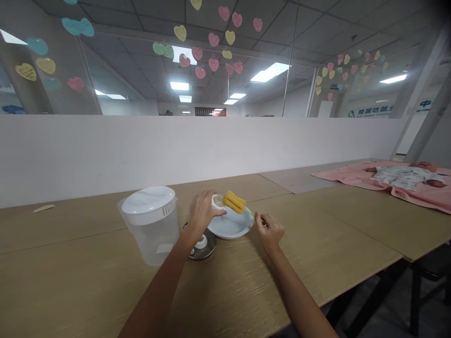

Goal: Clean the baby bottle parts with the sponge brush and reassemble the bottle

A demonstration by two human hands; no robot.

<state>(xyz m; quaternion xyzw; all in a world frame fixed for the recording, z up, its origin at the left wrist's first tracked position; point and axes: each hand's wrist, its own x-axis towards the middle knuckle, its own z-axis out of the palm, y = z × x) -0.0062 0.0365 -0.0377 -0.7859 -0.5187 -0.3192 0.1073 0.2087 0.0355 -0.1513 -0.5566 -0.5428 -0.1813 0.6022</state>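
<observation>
My left hand point(202, 210) is closed around a small clear bottle with a white rim point(218, 202); its open mouth faces right. In my right hand point(269, 231) is the thin green handle of a bottle brush point(234, 202), whose yellow sponge head is right at the bottle's mouth. I cannot tell whether the sponge reaches inside. Beneath them both is a shallow white basin point(230, 230). A metal bowl point(204, 253) holding small white parts stands left of the basin, partly hidden by my left wrist and forearm.
A clear plastic bucket with a white lid point(150, 220) stands to the left. Farther left lies a flat, pale oval piece point(43, 208). At the far right, a baby-like figure in patterned clothes point(400, 176) lies on a pink cloth point(347, 176). A low white wall point(141, 150) borders the table's back.
</observation>
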